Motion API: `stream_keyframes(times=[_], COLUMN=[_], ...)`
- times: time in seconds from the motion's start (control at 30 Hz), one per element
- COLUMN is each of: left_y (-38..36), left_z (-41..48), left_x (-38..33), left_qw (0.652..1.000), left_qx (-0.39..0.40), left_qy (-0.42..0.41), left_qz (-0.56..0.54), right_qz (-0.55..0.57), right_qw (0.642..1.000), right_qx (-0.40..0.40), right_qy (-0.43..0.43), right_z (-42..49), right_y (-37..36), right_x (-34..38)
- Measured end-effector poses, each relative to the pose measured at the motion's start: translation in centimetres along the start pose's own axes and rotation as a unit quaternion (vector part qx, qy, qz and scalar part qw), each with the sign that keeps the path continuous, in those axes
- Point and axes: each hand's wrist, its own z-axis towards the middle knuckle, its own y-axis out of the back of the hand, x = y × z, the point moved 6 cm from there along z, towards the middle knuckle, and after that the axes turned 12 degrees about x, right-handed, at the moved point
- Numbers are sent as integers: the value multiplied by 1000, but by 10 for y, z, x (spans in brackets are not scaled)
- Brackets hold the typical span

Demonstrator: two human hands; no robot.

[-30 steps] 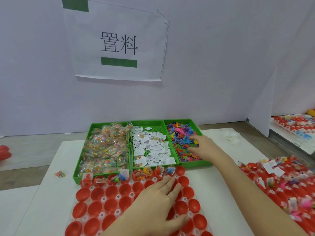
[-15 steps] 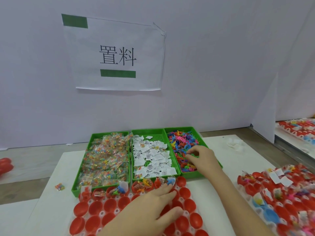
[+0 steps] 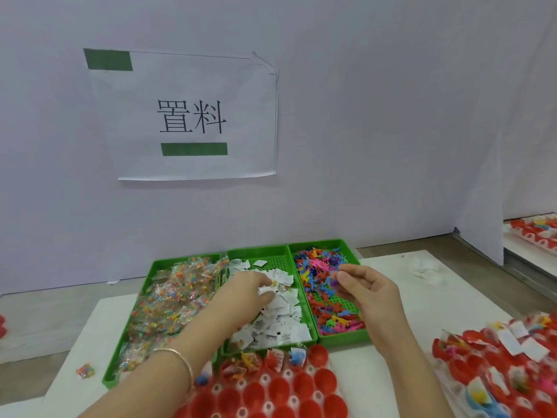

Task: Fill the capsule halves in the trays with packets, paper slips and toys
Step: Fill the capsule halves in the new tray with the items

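Observation:
Three green trays stand side by side: packets (image 3: 168,300) on the left, paper slips (image 3: 278,321) in the middle, small coloured toys (image 3: 321,285) on the right. My left hand (image 3: 248,292) is over the slip tray and pinches a white paper slip (image 3: 266,289). My right hand (image 3: 366,289) hovers over the toy tray with fingers curled, pinching a small purple toy (image 3: 334,282). In front lies a white tray of red capsule halves (image 3: 289,393); its back row holds packets, slips and toys.
A second tray of filled red capsule halves (image 3: 506,357) lies at the right. One loose packet (image 3: 85,371) sits on the white table at the left. A crumpled white tissue (image 3: 426,271) lies at the back right. A paper sign (image 3: 193,116) hangs on the wall.
My left hand has left the capsule tray and reached into the slip tray, taking a slip. My right hand has lifted out of the toy pile with a toy.

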Motion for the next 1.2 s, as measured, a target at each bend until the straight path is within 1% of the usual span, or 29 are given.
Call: stream_keyframes(times=[0.07,0.13,0.2,0.3,0.37,0.43,0.5,0.57,0.63,0.7,0.77,0.87,0.93,1.0,1.07,1.1,1.2], left_y=[-8,-14,-15,-16,-14,-8,0,7,9,10,11,9,8,6,3,1,-6], left_z=[16,26,30,30,27,20,9,-3,-16,-27,-35,-42,-46,-49,-51,-52,-55], left_x=[4,6,7,9,13,16,17,15,7,-5,-17,-28,-31,-33,-28,-26,-25], left_qw=[999,998,998,999,1000,997,987,960,927,902,875,807,768,736,698,686,667], left_qx=[30,41,30,13,-10,-52,-104,-130,-117,-94,-69,-22,-9,-25,-74,-102,-164], left_qy=[24,32,30,25,25,24,17,2,-37,-76,-102,-124,-129,-131,-110,-94,-65], left_qz=[8,36,47,17,-13,-50,-123,-249,-356,-414,-467,-577,-627,-664,-704,-714,-724], right_qz=[-28,-21,5,2,-8,-16,-19,-11,-10,-27,-43,-48,-20,35,94,114,144], right_qw=[1000,1000,999,998,998,999,999,999,996,991,989,990,991,991,988,985,978], right_qx=[-3,-15,-33,-54,-55,-49,-25,27,81,114,125,122,123,114,99,100,116], right_qy=[-2,-11,-17,-11,-11,-10,-14,-27,-45,-56,-58,-49,-52,-59,-72,-79,-95], right_z=[1,2,2,2,1,0,-1,-3,-6,-9,-11,-13,-14,-15,-14,-14,-16], right_y=[-4,-2,1,4,1,-5,-14,-27,-43,-54,-61,-64,-65,-65,-64,-65,-71], right_x=[-4,-9,-12,-10,-8,-5,-1,3,6,9,11,15,16,16,15,14,15])
